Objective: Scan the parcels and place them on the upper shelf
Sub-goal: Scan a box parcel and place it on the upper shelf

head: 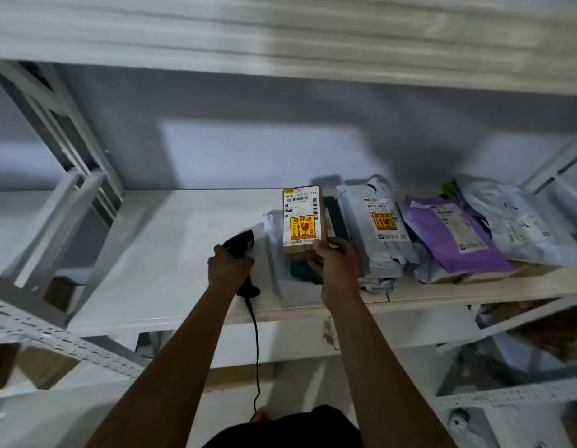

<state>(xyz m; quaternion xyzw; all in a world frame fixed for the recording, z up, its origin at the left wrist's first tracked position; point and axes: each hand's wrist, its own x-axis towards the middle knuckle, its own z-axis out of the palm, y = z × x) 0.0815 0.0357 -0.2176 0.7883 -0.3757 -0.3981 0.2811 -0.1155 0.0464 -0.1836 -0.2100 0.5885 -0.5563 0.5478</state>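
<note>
Dim, bluish light; broad shadows on the back wall (280,150), edges motion-blurred and bowed by the wide lens.

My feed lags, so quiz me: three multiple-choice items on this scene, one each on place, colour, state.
1. Parcels lie on the shelf at its: A left end, B right half, C both ends.
2. The mailer right of the stickered grey bag is: A red, B purple, C black.
3. The left hand: A hangs open, B presses the shelf, C grips the scanner.
Answers: 1 B, they crowd the right half; 2 B, its purple film shows; 3 C, fingers wrap the handle; the right hand holds a box.
</note>
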